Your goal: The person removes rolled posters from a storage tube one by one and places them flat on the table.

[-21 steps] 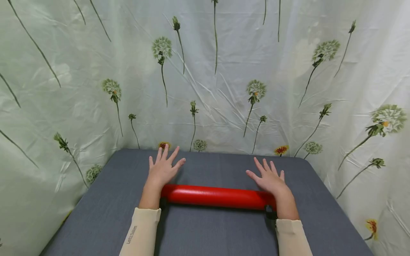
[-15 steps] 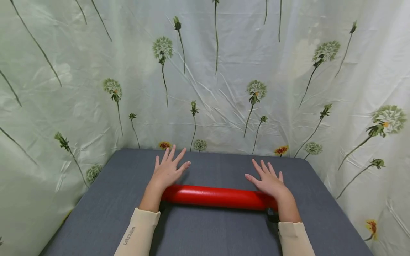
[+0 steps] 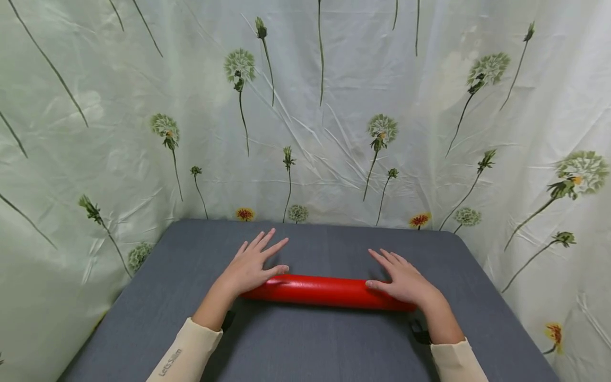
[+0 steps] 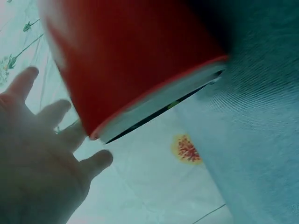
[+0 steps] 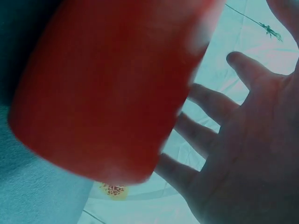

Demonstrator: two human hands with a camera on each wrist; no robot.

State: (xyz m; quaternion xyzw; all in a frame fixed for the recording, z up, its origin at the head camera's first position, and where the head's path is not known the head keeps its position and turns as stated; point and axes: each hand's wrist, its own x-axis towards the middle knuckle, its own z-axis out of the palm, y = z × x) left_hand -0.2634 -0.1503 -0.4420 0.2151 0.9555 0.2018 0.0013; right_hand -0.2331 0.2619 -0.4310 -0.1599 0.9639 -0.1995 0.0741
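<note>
- Head view: the red cylinder (image 3: 320, 291) appears to lie crosswise on the grey table (image 3: 315, 345). The likeliest trouble is rolling: it is round, and neither hand grips it, so a nudge could send it off towards the patterned cloth (image 3: 334, 106) or back towards the person. Uneven contact at the two ends could also swing it askew.
- Same view: the left hand (image 3: 248, 268) is over the left end and the right hand (image 3: 406, 281) over the right end. Both have their fingers straight and spread, reaching past the cylinder's far side, with the thumbs close by its upper surface.
- Left wrist view: the fingers are extended and apart, alongside the cylinder near its pale-rimmed end. With the hand this near the end, a closing grasp could slip off, I judge. Whether a fingertip touches is unclear.
- Right wrist view: the fingers point at the cylinder's side, straight and parted, their tips meeting or overlapping its outline; contact cannot be told. The smooth-looking skin might slide under a light hold.
</note>
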